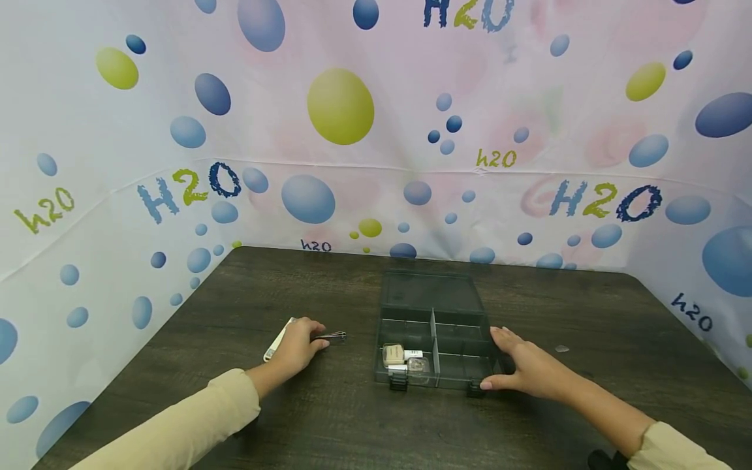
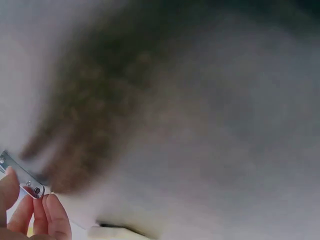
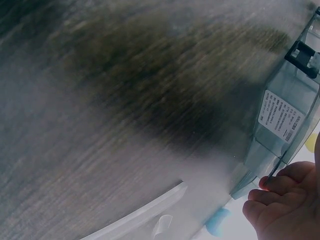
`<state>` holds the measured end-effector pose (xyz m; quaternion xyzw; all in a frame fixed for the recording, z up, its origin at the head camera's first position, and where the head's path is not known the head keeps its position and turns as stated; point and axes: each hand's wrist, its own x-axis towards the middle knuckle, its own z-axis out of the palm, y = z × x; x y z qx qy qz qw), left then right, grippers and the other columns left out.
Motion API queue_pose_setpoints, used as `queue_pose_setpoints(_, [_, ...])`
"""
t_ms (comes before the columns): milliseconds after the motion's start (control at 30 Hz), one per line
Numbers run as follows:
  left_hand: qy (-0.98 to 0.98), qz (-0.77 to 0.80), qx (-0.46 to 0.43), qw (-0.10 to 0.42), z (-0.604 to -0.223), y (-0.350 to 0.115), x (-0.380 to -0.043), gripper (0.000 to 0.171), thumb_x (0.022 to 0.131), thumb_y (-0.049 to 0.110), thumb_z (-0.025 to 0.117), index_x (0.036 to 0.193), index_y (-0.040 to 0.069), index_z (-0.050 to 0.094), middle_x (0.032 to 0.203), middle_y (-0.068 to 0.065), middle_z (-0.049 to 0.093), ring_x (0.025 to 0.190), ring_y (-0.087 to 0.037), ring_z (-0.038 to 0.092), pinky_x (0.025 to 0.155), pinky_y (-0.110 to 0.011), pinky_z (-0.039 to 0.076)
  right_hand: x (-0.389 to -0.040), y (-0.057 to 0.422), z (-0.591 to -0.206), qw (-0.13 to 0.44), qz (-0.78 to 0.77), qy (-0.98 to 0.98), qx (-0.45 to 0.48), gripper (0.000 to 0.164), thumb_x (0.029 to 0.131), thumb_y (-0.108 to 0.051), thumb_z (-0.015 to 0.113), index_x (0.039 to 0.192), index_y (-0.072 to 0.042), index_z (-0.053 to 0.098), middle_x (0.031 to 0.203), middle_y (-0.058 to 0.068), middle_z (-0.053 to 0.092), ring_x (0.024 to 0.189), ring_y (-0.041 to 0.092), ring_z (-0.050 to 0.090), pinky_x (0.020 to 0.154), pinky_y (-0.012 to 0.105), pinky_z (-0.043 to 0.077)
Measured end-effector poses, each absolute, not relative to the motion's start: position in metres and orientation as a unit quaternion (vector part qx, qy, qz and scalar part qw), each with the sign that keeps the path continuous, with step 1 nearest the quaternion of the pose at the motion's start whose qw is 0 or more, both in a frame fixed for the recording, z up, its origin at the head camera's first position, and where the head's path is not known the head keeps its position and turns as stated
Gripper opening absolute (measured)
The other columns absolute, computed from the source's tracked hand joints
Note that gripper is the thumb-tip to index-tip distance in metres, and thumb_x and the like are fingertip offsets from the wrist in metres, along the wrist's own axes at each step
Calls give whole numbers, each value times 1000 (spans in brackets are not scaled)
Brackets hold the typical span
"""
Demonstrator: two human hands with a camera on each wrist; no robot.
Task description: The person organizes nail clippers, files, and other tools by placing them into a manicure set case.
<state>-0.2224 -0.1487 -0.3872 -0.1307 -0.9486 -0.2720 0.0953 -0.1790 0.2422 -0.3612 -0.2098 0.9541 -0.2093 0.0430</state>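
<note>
My left hand (image 1: 296,346) pinches a silver nail clipper (image 1: 333,335) between thumb and fingertips, its metal end pointing right. In the left wrist view, the nail clipper (image 2: 24,176) shows its rivet beside my fingertips. A slim white strip-like object (image 1: 276,346) lies just left of that hand, partly behind it. An open clear grey compartment box (image 1: 464,382) stands in the middle. My right hand (image 1: 529,369) rests against its right side, fingers extended along the wall and thumb at the front corner. A printed label (image 3: 281,116) shows on the box in the right wrist view.
The box's front left compartment holds a beige item (image 1: 393,354), a small white item (image 1: 413,354) and a clear square case (image 1: 418,365). Its lid (image 1: 431,291) leans back. A small clear piece (image 1: 562,348) lies on the dark table (image 1: 329,418) at right. A patterned curtain (image 1: 364,163) hangs behind.
</note>
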Motion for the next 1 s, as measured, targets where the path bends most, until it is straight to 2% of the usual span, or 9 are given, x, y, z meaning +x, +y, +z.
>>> queue_pose_setpoints(200, [-953,-260,-119,98,-383,-147,-226,12,75,-1,72,85,-6,69,79,-14,68,73,-22,63,65,-34,53,-179,242,-361,45,-209,954,-210,106,71,-58,69,139,13,29,142,37,27,130,53,27,97,64,35])
queue_pose_setpoints(400, [-957,-246,-112,103,-385,-147,-230,4,74,-3,72,75,-3,68,68,-9,66,62,-15,58,56,-28,49,-178,241,-359,43,-206,955,-211,106,71,-58,69,139,13,30,141,37,29,130,53,28,97,63,36])
queue_pose_setpoints(600, [-959,-248,-104,93,-384,-145,-229,10,77,0,71,69,1,65,61,-4,61,53,-9,49,49,-21,41,-178,241,-359,41,-203,955,-211,106,71,-58,69,138,13,31,141,37,29,129,53,29,96,63,36])
queue_pose_setpoints(733, [-956,-259,-107,91,-383,-146,-227,12,78,0,71,68,2,65,60,-5,61,52,-10,49,48,-23,42,-178,241,-359,44,-206,954,-212,106,71,-58,69,139,14,30,141,37,28,130,53,28,97,63,36])
queue_pose_setpoints(867, [-942,-274,-143,129,-388,-151,-229,14,78,3,72,66,3,64,60,-5,61,52,-8,49,48,-23,42,-178,242,-359,44,-206,955,-209,106,71,-58,69,139,13,30,142,37,28,130,53,28,97,63,36])
queue_pose_setpoints(1000, [-931,-293,-158,146,-388,-152,-229,12,78,4,71,67,3,66,63,-6,63,53,-8,51,49,-23,44,-178,242,-359,44,-204,955,-210,106,70,-58,69,139,13,30,141,37,28,130,53,28,97,63,36])
